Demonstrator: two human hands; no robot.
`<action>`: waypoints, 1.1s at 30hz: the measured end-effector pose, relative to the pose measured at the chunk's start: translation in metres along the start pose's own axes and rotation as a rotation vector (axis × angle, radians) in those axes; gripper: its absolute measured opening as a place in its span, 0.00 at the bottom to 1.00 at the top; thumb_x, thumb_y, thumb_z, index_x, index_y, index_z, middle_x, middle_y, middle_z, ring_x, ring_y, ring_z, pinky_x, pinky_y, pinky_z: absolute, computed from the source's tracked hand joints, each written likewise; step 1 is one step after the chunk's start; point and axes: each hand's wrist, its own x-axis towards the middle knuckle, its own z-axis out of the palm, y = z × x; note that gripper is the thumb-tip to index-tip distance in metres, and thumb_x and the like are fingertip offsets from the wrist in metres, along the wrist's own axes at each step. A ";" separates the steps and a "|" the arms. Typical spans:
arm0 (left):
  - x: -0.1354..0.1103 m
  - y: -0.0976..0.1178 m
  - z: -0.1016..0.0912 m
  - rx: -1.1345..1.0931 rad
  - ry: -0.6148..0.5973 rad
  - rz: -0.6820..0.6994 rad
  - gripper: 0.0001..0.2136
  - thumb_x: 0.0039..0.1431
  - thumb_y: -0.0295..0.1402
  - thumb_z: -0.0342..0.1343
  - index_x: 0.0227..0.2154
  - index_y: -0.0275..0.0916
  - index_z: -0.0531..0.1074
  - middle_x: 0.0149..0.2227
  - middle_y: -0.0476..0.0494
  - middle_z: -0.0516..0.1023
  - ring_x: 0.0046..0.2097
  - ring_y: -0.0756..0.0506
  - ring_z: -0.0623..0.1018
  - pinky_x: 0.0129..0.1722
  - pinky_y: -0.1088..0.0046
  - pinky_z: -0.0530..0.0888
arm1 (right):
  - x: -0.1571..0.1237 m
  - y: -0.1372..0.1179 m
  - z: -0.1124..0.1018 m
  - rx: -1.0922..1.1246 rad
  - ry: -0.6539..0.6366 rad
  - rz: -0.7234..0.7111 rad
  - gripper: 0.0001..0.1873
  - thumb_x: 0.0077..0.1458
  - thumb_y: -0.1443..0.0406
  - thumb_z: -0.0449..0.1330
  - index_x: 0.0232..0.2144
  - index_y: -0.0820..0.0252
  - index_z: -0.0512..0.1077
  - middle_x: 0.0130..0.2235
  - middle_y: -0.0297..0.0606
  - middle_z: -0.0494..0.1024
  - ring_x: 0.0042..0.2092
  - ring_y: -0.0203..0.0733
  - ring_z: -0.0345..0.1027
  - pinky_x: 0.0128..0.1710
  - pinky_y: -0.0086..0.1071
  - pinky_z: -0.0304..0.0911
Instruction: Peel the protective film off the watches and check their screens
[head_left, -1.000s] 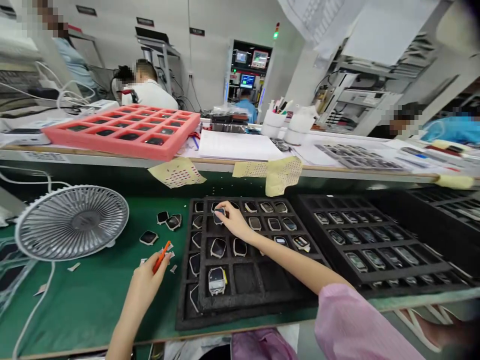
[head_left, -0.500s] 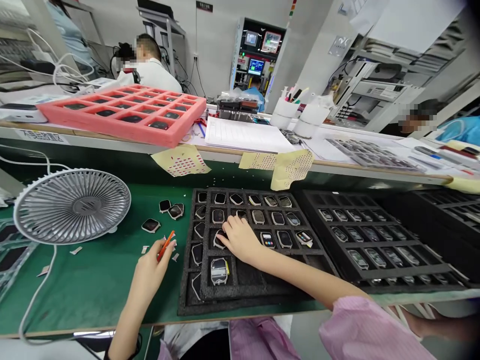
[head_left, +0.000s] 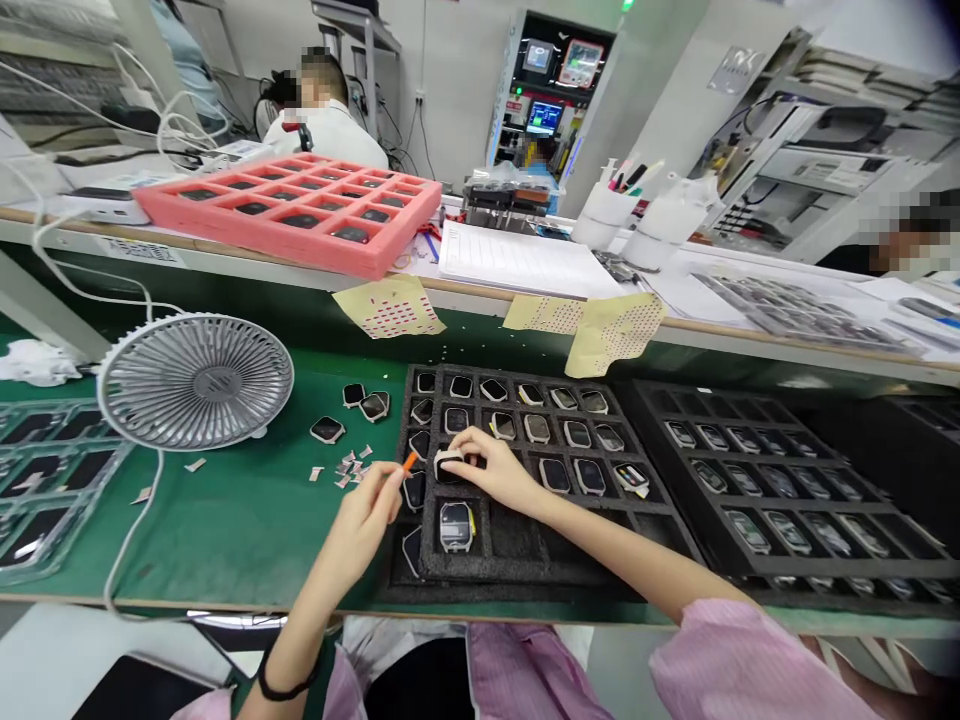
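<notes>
My left hand (head_left: 366, 520) pinches a slim orange stick-like tool (head_left: 409, 461), whose tip points toward the upper foam tray. Thumb and fingers of my right hand (head_left: 495, 470) grip a square watch body (head_left: 448, 465), tilted up at its compartment near the left side of the black foam tray (head_left: 514, 577). Just below it in the same tray lies a watch body with a yellow tab (head_left: 455, 526). Several others fill the rows behind. Small pale scraps (head_left: 349, 468) lie on the green mat left of the tray, near my left hand.
A grey round fan (head_left: 199, 380) stands at left, beside clear plastic trays (head_left: 64, 490). Loose watch bodies (head_left: 328, 430) lie on the mat. More black trays (head_left: 750, 470) extend right. On the shelf sit a pink foam tray (head_left: 285, 225) and papers (head_left: 525, 258). People sit beyond.
My left hand has moved right, bringing the orange tool close to the tray. My right hand now grips the watch body and tilts it up. The view has shifted a little.
</notes>
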 end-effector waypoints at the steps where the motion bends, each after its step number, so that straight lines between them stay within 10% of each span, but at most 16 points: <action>1: 0.000 0.003 0.005 -0.070 -0.061 0.002 0.16 0.63 0.46 0.41 0.35 0.39 0.66 0.19 0.57 0.59 0.20 0.52 0.60 0.22 0.78 0.59 | 0.000 -0.002 0.002 0.156 0.014 0.049 0.12 0.51 0.56 0.63 0.33 0.56 0.67 0.28 0.30 0.73 0.30 0.38 0.66 0.33 0.32 0.60; 8: 0.000 0.018 0.032 -0.279 -0.210 0.007 0.17 0.64 0.45 0.42 0.31 0.38 0.66 0.18 0.58 0.56 0.18 0.55 0.55 0.18 0.80 0.54 | -0.003 -0.023 0.009 0.813 0.046 0.250 0.12 0.48 0.58 0.66 0.31 0.57 0.69 0.23 0.27 0.69 0.23 0.32 0.60 0.25 0.28 0.55; 33: 0.004 0.023 0.045 -0.530 -0.202 -0.020 0.19 0.58 0.50 0.49 0.27 0.36 0.69 0.13 0.60 0.54 0.14 0.57 0.49 0.13 0.81 0.49 | -0.009 -0.032 0.019 1.055 -0.027 0.217 0.10 0.55 0.60 0.62 0.33 0.56 0.64 0.20 0.23 0.63 0.17 0.28 0.50 0.19 0.24 0.51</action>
